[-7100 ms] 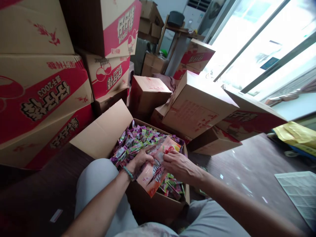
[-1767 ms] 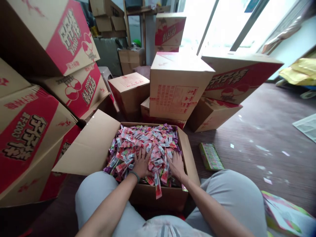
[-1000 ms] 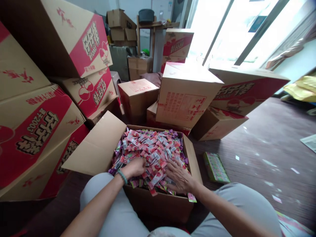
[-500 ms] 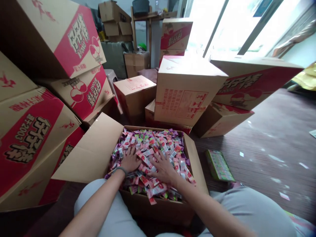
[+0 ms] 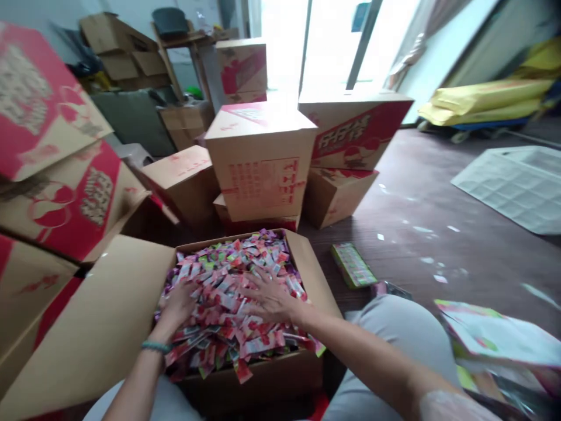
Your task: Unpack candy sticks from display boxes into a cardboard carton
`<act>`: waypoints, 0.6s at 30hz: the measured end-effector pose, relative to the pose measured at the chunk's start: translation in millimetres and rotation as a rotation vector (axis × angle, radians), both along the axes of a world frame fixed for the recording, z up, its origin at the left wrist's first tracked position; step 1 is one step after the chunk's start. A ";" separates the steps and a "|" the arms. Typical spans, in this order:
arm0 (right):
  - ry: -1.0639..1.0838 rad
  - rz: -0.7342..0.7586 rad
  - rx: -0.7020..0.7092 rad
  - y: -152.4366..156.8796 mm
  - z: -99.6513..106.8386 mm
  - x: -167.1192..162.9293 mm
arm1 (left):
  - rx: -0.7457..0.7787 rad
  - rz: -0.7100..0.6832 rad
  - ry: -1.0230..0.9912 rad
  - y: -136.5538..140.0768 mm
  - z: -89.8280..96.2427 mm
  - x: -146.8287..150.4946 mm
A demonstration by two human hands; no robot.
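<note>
An open cardboard box (image 5: 263, 380) stands between my knees, heaped with small wrapped candies (image 5: 228, 286) in pink, purple and green. My left hand (image 5: 179, 303), a band at its wrist, rests on the heap near the box's left wall. Its fingers are somewhat blurred and loosely bent, touching the wrappers but gripping none that I can see. Over the right half of the heap lies my right hand (image 5: 272, 297), palm down with fingers spread. A few wrappers hang over the near rim.
Printed cartons (image 5: 263, 158) are stacked beyond the box, with more cartons (image 5: 61, 199) at the left. To the right, a flat green pack (image 5: 353, 266) lies on the floor among paper scraps. Printed bags (image 5: 499, 333) are by my right knee; a white crate-like panel (image 5: 517, 184) lies farther off.
My view has swung to the right. My left hand has moved leftward over the candies, away from my right hand, which stays spread on the heap.
</note>
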State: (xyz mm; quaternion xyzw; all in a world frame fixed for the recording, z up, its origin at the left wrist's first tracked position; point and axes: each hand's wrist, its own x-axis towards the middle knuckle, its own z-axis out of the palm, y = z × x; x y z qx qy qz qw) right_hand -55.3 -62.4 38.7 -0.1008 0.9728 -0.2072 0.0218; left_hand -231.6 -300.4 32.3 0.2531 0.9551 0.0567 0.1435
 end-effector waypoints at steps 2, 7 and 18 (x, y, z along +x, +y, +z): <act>0.100 -0.054 0.021 29.8 21.8 8.5 | 0.029 0.125 0.158 19.6 10.4 11.1; 0.273 -0.498 0.106 179.5 53.3 42.8 | 0.085 0.009 0.157 107.9 -21.3 77.2; -0.563 -1.356 0.153 366.7 -148.4 193.4 | -0.208 0.028 0.378 166.3 -95.0 100.1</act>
